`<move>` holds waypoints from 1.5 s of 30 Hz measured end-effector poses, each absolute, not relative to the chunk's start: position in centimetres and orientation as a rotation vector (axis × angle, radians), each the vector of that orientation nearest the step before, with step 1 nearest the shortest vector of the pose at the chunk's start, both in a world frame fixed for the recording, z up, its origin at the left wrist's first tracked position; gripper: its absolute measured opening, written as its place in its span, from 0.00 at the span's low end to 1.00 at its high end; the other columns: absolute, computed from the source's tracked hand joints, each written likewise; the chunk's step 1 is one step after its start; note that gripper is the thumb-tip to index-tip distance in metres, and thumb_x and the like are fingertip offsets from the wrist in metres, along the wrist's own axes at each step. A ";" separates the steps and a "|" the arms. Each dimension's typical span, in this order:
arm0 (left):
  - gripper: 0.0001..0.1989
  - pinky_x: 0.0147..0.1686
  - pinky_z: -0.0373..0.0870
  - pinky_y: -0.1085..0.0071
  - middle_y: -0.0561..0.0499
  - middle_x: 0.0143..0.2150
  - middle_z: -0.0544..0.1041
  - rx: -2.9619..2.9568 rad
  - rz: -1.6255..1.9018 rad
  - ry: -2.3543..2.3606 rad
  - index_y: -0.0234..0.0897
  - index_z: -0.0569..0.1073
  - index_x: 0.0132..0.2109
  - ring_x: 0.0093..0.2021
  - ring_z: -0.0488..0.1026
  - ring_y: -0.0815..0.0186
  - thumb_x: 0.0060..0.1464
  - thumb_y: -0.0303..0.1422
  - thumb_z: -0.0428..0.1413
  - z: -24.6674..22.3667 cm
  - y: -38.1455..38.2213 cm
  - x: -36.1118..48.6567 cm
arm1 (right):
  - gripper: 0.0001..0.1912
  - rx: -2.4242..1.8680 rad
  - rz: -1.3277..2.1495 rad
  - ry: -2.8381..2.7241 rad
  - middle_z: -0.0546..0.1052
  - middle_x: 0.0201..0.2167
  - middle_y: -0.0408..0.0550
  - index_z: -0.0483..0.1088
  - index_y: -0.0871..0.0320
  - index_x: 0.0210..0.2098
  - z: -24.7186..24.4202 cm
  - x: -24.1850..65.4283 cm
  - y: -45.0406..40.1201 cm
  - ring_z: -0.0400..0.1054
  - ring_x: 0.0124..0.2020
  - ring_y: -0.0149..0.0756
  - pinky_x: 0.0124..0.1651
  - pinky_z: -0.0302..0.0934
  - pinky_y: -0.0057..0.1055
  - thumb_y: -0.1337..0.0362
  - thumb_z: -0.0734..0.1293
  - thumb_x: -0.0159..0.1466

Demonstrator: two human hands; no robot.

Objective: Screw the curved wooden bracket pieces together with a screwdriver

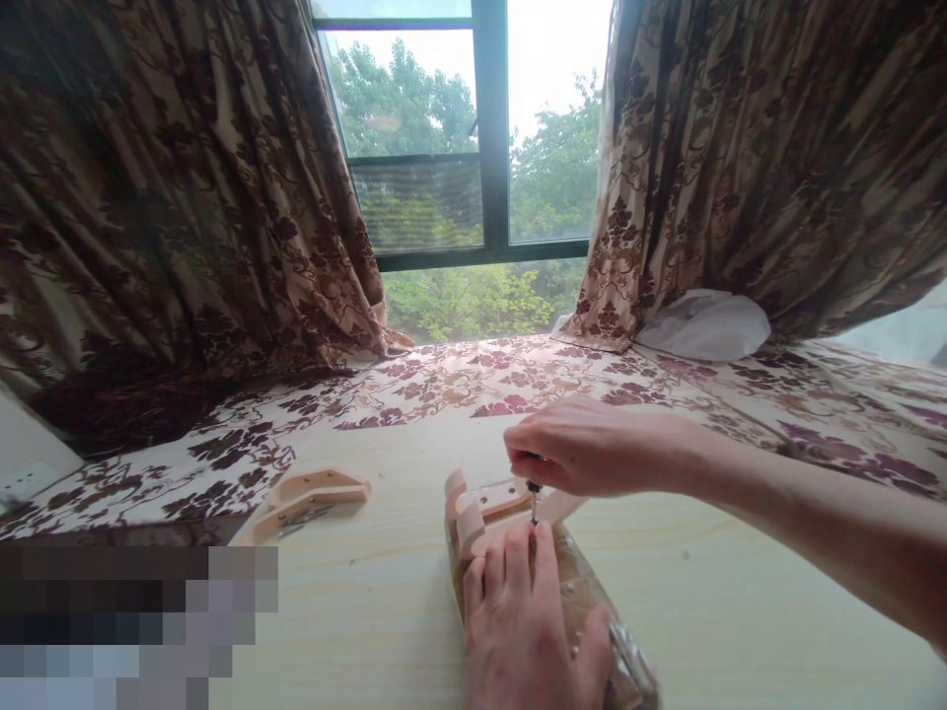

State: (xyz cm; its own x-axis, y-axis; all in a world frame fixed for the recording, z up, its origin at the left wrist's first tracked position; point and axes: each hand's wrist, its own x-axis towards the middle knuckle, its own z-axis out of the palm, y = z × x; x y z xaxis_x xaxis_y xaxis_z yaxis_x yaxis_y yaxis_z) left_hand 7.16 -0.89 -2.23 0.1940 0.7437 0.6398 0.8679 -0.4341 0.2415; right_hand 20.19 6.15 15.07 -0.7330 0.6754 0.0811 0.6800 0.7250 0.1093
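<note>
My right hand (573, 446) is wrapped round the dark handle of a screwdriver (534, 498), whose metal shaft points down at a pale wooden piece (499, 498) with screw holes. Below it, my left hand (518, 602) lies with fingers spread over the near side of the wooden piece and on a package (621, 641) in shiny clear wrapping. The wooden piece rests on the package's far end. Where the screwdriver tip meets the wood, details are too small to tell.
Another angled wooden piece (318, 493) lies at left on the pale table (355, 631), thin metal items beside it. Beyond are a floral cloth (444, 380), curtains (258, 197), a window and a white bag (706, 325).
</note>
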 end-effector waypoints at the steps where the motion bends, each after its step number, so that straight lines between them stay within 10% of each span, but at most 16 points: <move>1: 0.30 0.56 0.57 0.55 0.46 0.55 0.69 -2.288 -1.071 -1.562 0.36 0.67 0.56 0.55 0.62 0.54 0.52 0.51 0.51 -2.3 -0.9 7.2 | 0.12 -1.167 -0.221 -2.860 0.74 0.26 0.46 0.67 0.58 0.30 14.8 20.2 6.3 0.63 0.27 0.31 0.26 0.43 0.28 0.63 0.57 0.66; 45: 0.29 0.56 0.57 0.56 0.46 0.55 0.69 -2.274 -1.047 -1.561 0.37 0.67 0.57 0.55 0.62 0.54 0.52 0.48 0.52 -2.1 -0.9 7.2 | 0.10 -1.260 -0.147 -2.801 0.73 0.26 0.45 0.68 0.57 0.32 15.1 20.3 6.4 0.60 0.26 0.30 0.25 0.42 0.27 0.60 0.59 0.64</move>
State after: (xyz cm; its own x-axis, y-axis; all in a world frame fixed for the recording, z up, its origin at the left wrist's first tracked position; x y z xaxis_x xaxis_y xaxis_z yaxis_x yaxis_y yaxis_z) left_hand 7.15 -0.87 -2.07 0.1956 0.7405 0.6430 0.8758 -0.4269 0.2251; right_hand 20.34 6.39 15.11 -0.6622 0.7427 0.0995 0.7491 0.6598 0.0599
